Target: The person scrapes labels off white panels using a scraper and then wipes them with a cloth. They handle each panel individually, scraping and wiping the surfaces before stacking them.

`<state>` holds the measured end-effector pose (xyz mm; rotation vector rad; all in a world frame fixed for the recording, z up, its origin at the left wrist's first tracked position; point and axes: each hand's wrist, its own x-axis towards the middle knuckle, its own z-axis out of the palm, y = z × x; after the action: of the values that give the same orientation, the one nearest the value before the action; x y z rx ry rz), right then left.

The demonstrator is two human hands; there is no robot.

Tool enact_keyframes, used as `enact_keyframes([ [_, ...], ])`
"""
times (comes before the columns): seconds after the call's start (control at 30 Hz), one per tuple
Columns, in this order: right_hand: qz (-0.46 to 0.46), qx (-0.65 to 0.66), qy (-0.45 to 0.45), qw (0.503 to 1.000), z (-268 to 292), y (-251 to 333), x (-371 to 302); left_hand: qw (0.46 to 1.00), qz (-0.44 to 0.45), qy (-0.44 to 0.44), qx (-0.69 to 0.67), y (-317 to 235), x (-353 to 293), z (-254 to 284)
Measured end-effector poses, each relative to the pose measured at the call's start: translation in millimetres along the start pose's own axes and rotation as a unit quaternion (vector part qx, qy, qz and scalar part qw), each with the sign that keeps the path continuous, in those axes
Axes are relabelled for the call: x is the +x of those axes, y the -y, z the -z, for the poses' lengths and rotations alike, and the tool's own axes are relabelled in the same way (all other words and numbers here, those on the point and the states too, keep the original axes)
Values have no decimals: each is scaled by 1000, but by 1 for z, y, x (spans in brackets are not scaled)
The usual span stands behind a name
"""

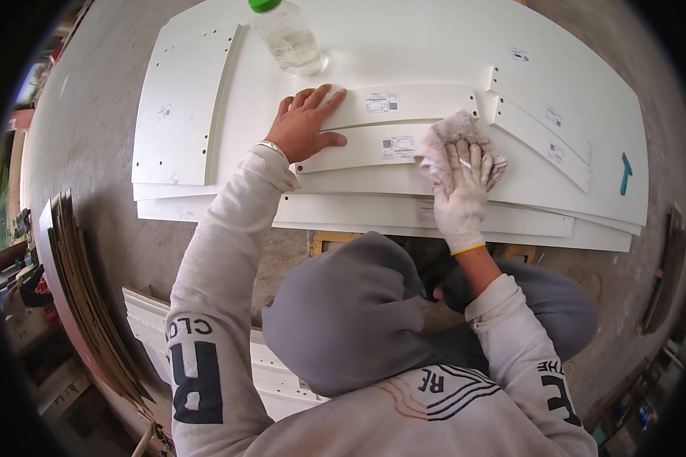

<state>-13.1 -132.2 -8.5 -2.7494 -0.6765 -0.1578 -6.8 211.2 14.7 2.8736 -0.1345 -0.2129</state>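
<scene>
Two narrow white panels lie side by side before me on a large white board (pixel 404 46): a far panel (pixel 427 99) and a near panel (pixel 362 151), each with a paper label and holes at its ends. My bare left hand (pixel 305 126) rests with fingers spread across their left ends. A white knit glove covers my right hand (pixel 463 199), which presses a pale pink rag (pixel 433 146) onto the right end of the near panel. The rag hides part of that end. Beyond my left hand a clear bottle (pixel 286 42) with a green cap holds clear liquid.
A wide white panel (pixel 183 107) lies at the left of the board, and narrow panels (pixel 537 137) at the right. Near the right edge is a teal tool (pixel 626 174). Stacked boards (pixel 84 289) lean at the lower left, with more white panels (pixel 146 320) beside them.
</scene>
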Motion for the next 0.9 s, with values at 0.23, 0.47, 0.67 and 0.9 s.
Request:
enact_keyframes([
  [0.23,161,49,84,982,-13,87,4,998,29,57,-4,-4,16,9],
  [0.47,329,138,121,926,-26,118,34,997,24,72,4,0,14,10],
  [0.67,300,-8,192,934,53,-59,33,994,47,97,-12,-19,24,16],
  [0.9,-358,214,254,873,173,-191,9,995,-9,19,93,-64,12,4],
])
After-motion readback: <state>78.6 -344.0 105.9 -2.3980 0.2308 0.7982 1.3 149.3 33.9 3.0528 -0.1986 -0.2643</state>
